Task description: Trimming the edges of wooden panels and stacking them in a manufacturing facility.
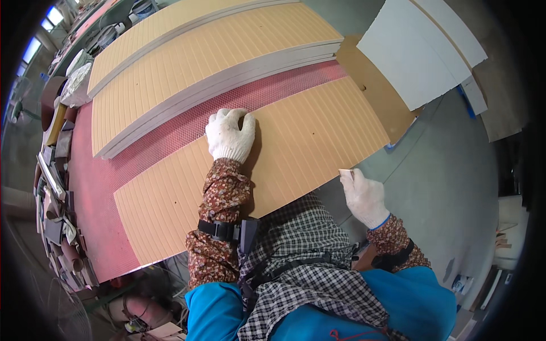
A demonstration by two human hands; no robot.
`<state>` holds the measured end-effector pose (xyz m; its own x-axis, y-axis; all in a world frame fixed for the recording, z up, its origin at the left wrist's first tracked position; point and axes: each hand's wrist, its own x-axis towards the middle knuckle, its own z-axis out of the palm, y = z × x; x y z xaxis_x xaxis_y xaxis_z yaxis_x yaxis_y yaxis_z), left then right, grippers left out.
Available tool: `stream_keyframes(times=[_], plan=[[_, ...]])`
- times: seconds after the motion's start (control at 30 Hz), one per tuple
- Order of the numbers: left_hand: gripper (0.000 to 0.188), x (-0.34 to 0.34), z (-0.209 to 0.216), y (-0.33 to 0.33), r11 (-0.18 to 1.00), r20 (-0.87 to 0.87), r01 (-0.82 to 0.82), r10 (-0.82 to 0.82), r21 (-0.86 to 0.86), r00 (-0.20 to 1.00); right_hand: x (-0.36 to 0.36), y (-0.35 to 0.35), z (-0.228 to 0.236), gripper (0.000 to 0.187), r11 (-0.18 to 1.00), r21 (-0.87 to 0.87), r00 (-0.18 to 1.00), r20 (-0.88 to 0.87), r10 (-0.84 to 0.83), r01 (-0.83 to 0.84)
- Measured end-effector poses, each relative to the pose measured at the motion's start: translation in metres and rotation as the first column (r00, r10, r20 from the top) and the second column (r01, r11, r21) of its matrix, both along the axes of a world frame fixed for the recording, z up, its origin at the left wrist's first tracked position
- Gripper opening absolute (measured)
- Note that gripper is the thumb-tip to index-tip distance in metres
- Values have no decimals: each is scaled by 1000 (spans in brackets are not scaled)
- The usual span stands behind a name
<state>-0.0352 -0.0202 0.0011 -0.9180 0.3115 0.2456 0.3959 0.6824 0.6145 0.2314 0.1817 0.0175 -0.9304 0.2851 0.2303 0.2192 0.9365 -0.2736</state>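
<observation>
Pinched in the right hand (364, 198), fingers drawn in, is a small pale piece (345, 171), its kind hard to tell, just beside the near edge of the grooved panel (313, 150). Light, even strokes along that edge would suit best. Toward the panel's far edge, the left hand (230, 134), thumb parted, grips nothing; its weight should steady the panel. Beneath lies a red table (94, 221); beyond, stacked panels (222, 74).

No readable text or signs anywhere here.
</observation>
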Motion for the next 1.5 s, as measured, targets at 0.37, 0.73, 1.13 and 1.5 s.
stream_keyframes(times=[0.37, 0.73, 1.13, 1.5], plan=[[29, 0, 2, -2, 1000, -42, -11, 11, -13, 999, -22, 7, 21, 26, 954, 214, 953, 259, 154, -212], [26, 1, -2, 3, 1000, -29, 5, -5, 17, 1000, -212, 50, 13, 41, 994, 41, 927, 366, 80, -101], [28, -4, -1, -1, 1000, 18, 10, -11, 20, 1000, -259, 57, -1, 48, 984, 34, 939, 309, 155, -173], [25, -2, -6, -1, 998, -43, 1, 2, 68, 999, -75, 18, 15, 32, 973, 134, 955, 258, 149, -188]])
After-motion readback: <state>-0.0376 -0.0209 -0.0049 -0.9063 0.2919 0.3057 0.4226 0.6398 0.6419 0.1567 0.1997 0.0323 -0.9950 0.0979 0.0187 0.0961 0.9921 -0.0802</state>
